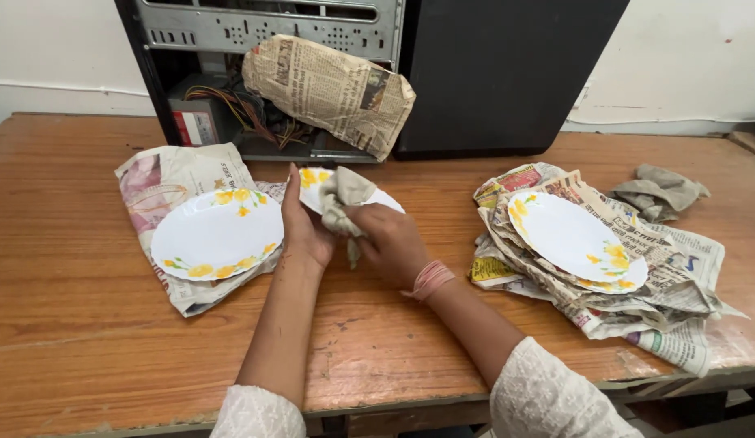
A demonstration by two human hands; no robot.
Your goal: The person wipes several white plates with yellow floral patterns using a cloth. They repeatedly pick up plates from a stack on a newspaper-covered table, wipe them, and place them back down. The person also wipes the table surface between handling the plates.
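White sleeves lead to the left hand (303,229), by which a flowered plate (316,188) is gripped at its edge at 12 o'clock, while a grey cloth (342,199) is clutched in the right hand (391,243). Pressed too hard, the plate could be slipped onto the desk (69,243) and chipped.

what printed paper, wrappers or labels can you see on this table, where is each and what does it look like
Newspaper bundle: leaning into the open computer case, crumpled, yellowed.
Newspaper sheet: left, under a white plate, pinkish-grey print.
Newspaper pile: right, under another plate, crumpled, multicoloured.
Label: inside the case, rectangular, red and white.
No screens.
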